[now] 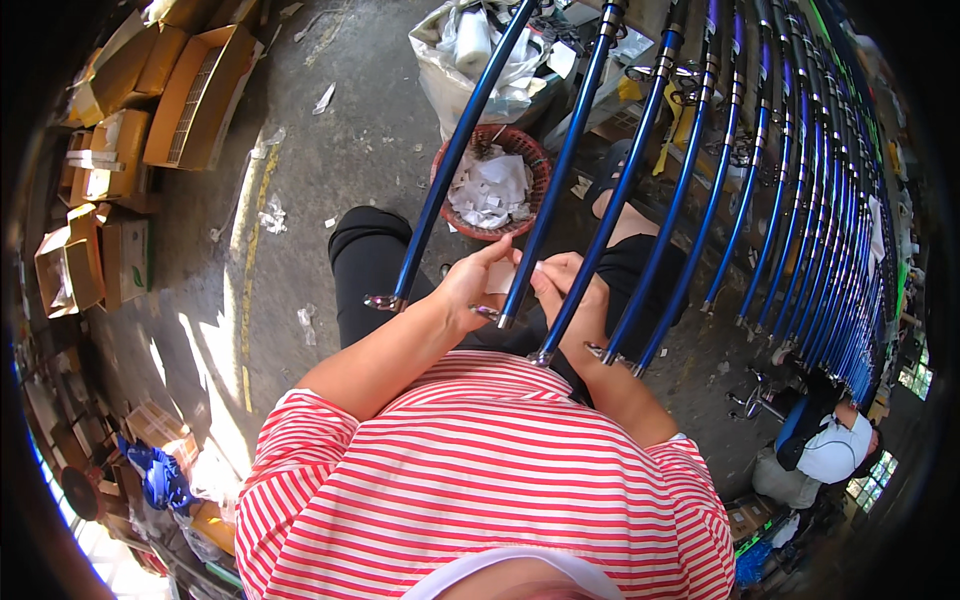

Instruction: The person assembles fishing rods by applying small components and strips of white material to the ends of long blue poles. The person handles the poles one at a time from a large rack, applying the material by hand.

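Several glossy blue fishing rods hang in a row in front of me, their lower ends toward my lap. My left hand (pixel 467 287) is closed around a small pale slip of paper (pixel 499 278), just beside the lower end of one blue fishing rod (pixel 530 255). On the other side of that rod, my right hand (pixel 578 290) pinches something small and white at its fingertips, too small to make out. Another rod (pixel 590 265) crosses in front of my right hand and partly hides it. A third rod (pixel 440 200) passes left of my left hand.
Beyond my knees stands a red basket (pixel 546 190) of paper scraps, with a white sack (pixel 440 75) of waste behind it. Cardboard boxes (pixel 190 110) are stacked at the left. More rods (pixel 800 250) line the right. A person (pixel 838 445) sits at the lower right.
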A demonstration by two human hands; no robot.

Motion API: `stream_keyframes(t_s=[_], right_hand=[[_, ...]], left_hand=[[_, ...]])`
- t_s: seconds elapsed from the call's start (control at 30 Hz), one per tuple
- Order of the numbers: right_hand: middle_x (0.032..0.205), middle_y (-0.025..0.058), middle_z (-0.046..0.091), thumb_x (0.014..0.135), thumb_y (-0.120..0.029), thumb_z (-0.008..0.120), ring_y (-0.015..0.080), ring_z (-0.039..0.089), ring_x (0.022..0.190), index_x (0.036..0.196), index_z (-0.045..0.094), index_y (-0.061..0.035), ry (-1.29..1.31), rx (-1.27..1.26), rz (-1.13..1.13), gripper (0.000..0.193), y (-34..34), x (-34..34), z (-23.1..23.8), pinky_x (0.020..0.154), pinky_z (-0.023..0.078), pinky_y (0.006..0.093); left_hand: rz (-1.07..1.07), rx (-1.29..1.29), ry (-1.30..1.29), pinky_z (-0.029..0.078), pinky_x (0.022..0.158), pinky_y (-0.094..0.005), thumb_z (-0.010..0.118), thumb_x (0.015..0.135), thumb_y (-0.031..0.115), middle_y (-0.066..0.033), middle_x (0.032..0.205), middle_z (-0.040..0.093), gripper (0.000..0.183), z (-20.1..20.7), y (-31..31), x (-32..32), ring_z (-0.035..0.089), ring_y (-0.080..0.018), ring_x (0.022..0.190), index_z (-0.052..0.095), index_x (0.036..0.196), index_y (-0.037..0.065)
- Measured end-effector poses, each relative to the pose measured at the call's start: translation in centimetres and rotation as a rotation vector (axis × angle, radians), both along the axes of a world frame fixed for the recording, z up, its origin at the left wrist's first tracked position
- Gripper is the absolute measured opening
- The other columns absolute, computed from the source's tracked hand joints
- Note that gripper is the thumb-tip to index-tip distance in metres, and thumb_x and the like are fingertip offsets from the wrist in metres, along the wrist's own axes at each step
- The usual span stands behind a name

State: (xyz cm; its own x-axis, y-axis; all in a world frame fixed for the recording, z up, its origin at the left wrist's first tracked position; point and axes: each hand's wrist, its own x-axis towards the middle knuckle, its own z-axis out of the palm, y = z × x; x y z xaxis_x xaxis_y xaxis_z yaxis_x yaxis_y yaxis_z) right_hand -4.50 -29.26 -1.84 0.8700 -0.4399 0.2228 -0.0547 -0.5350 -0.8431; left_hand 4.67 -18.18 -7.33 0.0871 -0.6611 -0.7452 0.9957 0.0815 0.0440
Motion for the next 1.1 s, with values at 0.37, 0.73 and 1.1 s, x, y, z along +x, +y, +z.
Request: stream_keyframes(t_s=[0.37,0.73,1.1], right_hand=[[0.080,0.0129,0.066,0.076,-0.003,0.067,0.0249,0.067,0.072,0.086,0.066,-0.0018,0.143,-0.097,0.060,0.009,-5.6,-5.8,4.0,0.061,0.052,0.0288],[0.087,0.0114,0.065,0.075,-0.002,0.069,0.0175,0.065,0.071,0.082,0.069,0.0000,0.104,0.041,0.153,0.007,-10.4,-15.8,4.8,0.060,0.051,0.0264],[0.083,0.0091,0.062,0.073,0.006,0.070,0.0124,0.064,0.071,0.079,0.064,0.0033,-0.158,0.288,0.117,0.009,-12.7,-16.6,4.4,0.063,0.053,0.0210]], left_hand=[[-0.013,-0.184,-0.996,0.046,0.064,-0.0205,0.062,0.086,0.007,-0.0026,0.076,0.064,0.011,4.8,-3.4,-5.3,0.059,-0.0080,0.072,0.064,0.093,-0.001],[0.009,-0.148,-1.453,0.047,0.066,-0.0218,0.068,0.079,0.000,-0.0068,0.085,0.065,0.005,5.0,-7.3,-15.5,0.060,-0.0101,0.076,0.067,0.083,-0.002],[0.177,-0.104,-0.878,0.027,0.041,-0.0168,0.054,0.091,0.026,-0.0051,0.087,0.065,0.030,6.4,-11.7,-11.0,0.036,-0.0017,0.047,0.058,0.105,0.000]])
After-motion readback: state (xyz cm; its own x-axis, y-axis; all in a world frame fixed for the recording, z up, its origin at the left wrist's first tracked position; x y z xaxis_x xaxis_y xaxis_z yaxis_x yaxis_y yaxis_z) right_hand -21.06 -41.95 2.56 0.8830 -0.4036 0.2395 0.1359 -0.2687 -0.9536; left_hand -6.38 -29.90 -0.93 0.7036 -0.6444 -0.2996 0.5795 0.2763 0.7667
